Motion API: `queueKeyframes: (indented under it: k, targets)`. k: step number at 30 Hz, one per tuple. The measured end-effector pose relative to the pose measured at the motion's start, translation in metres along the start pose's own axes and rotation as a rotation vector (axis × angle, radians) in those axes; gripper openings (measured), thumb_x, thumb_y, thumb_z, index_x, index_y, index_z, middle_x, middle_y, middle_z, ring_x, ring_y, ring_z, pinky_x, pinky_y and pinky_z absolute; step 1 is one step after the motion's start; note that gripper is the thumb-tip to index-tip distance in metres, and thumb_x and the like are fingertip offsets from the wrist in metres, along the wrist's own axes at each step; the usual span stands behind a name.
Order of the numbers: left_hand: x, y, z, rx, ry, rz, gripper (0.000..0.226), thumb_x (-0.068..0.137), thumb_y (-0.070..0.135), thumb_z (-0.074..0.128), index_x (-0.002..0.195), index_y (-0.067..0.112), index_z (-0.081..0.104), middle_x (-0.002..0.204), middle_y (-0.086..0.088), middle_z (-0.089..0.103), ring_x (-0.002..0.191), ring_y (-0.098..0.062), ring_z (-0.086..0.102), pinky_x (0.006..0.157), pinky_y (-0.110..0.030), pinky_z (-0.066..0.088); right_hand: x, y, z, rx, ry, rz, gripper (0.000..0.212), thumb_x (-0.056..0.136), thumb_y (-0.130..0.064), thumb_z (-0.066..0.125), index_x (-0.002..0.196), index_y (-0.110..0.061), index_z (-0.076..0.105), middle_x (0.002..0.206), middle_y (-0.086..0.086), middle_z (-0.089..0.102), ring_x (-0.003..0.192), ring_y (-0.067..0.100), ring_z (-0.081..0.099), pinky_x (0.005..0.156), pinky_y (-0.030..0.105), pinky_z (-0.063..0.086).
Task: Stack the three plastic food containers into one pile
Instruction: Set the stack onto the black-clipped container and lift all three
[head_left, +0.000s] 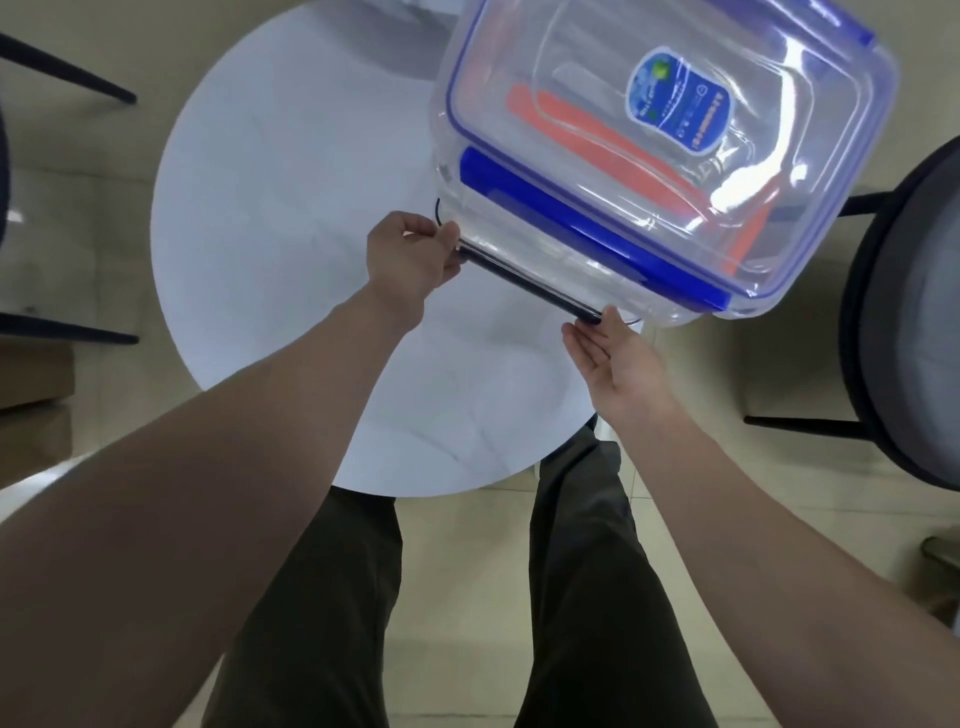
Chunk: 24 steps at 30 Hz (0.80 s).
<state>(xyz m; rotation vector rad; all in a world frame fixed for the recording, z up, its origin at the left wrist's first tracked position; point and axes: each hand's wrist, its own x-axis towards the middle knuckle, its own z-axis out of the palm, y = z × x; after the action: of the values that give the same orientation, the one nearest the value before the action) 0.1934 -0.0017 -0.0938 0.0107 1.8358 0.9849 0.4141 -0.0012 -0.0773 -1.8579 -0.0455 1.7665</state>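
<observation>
Two bare forearms fill the lower picture, reaching up from the 7 and 5 o'clock corners toward a pile of clear plastic containers that sits close under the lens, at about 1 o'clock. Between the arms a pair of dark trouser legs (587, 597) stands on a pale tiled floor.

The left hand (410, 260) is curled at the pile's near left corner, its fingers closed round the end of a dark, narrow edge that runs along the bottom of the pile (whether this is a lid rim or a handle cannot be told). The right hand (618, 358) is mostly open, palm up and fingers straight, with its fingertips touching the other end of that same dark edge (530, 283) at the near right corner.

The top container (670, 135) is the plainest to see: a transparent box with a blue-trimmed lid, a long blue clip (587, 234) on its near side, and a blue oval label (678, 101) on the lid. Through it show orange strips (613, 140), belonging to something lower down. How many containers lie beneath it cannot be counted through the clear plastic.

The pile lies over the 1 o'clock part of a round white table (291, 208). A dark-framed chair (898, 332) stands at 3 o'clock, and dark chair legs (67, 73) show at 9 to 10 o'clock.
</observation>
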Motion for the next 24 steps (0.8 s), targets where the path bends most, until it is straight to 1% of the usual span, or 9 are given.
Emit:
queueKeyframes:
  k: [2,4,7,10,14,15,17,22,24]
  targets:
    - [0.004,0.007,0.006,0.033,-0.004,0.003,0.019,0.095,0.013,0.070,0.110,0.007,0.058,0.094,-0.006,0.071,0.078,-0.015,0.077,0.057,-0.018,0.058,-0.001,-0.002,0.001,0.025,0.010,0.012,0.031,0.097,-0.018,0.062,0.117,0.006,0.062,0.115,0.021,0.069,0.100,0.029,0.073,0.087,0.035,0.061]
    - [0.006,0.014,0.013,0.060,-0.003,0.007,0.021,0.096,0.013,0.070,0.113,0.007,0.059,0.094,-0.007,0.072,0.081,-0.017,0.077,0.057,-0.019,0.058,-0.003,-0.003,0.003,0.054,0.011,0.023,0.032,0.097,-0.017,0.062,0.119,0.006,0.061,0.116,0.021,0.069,0.102,0.029,0.072,0.091,0.037,0.060]
    - [0.009,0.026,0.026,0.082,-0.003,0.017,0.017,0.096,0.013,0.069,0.108,0.009,0.056,0.093,-0.010,0.072,0.086,-0.022,0.078,0.061,-0.022,0.061,-0.003,-0.006,0.004,0.095,0.014,0.038,0.036,0.097,-0.016,0.062,0.124,0.007,0.059,0.116,0.022,0.069,0.102,0.030,0.072,0.088,0.037,0.061]
    - [0.010,0.035,0.036,0.110,0.002,0.029,0.015,0.097,0.013,0.068,0.105,0.012,0.054,0.093,-0.009,0.072,0.092,-0.025,0.078,0.056,-0.021,0.059,0.000,-0.011,0.005,0.124,0.013,0.043,0.037,0.098,-0.016,0.062,0.126,0.008,0.058,0.115,0.022,0.069,0.103,0.030,0.072,0.087,0.035,0.061]
    - [0.012,0.043,0.047,0.135,-0.006,0.047,0.015,0.098,0.014,0.067,0.102,0.012,0.053,0.108,-0.016,0.074,0.099,-0.029,0.078,0.056,-0.021,0.061,0.007,-0.020,0.005,0.134,0.004,0.049,0.039,0.097,-0.016,0.063,0.126,0.009,0.058,0.114,0.021,0.069,0.103,0.030,0.072,0.088,0.037,0.061]
    - [0.013,0.045,0.048,0.133,-0.011,0.050,0.015,0.098,0.014,0.067,0.102,0.011,0.053,0.110,-0.017,0.074,0.099,-0.029,0.078,0.056,-0.022,0.061,0.008,-0.021,0.005,0.128,0.000,0.053,0.039,0.097,-0.017,0.063,0.126,0.009,0.058,0.113,0.021,0.069,0.102,0.030,0.072,0.089,0.038,0.060]
    - [0.016,0.049,0.052,0.139,-0.023,0.059,0.015,0.098,0.014,0.067,0.103,0.011,0.054,0.107,-0.015,0.074,0.097,-0.027,0.078,0.054,-0.021,0.060,0.011,-0.026,0.005,0.125,-0.008,0.059,0.038,0.097,-0.017,0.063,0.125,0.008,0.058,0.112,0.020,0.070,0.101,0.030,0.073,0.090,0.039,0.060]
    - [0.027,0.059,0.061,0.171,-0.022,0.080,0.012,0.098,0.015,0.066,0.105,0.011,0.056,0.103,-0.009,0.073,0.090,-0.022,0.078,0.059,-0.023,0.061,0.016,-0.033,0.013,0.131,-0.012,0.063,0.032,0.096,-0.019,0.065,0.117,0.004,0.061,0.103,0.017,0.069,0.089,0.027,0.073,0.083,0.035,0.062]
    - [0.030,0.063,0.064,0.176,-0.018,0.080,0.011,0.099,0.015,0.065,0.104,0.012,0.055,0.101,-0.008,0.073,0.087,-0.020,0.077,0.059,-0.023,0.060,0.017,-0.036,0.016,0.133,-0.011,0.066,0.029,0.096,-0.019,0.065,0.114,0.003,0.061,0.102,0.017,0.069,0.088,0.026,0.073,0.085,0.036,0.062]
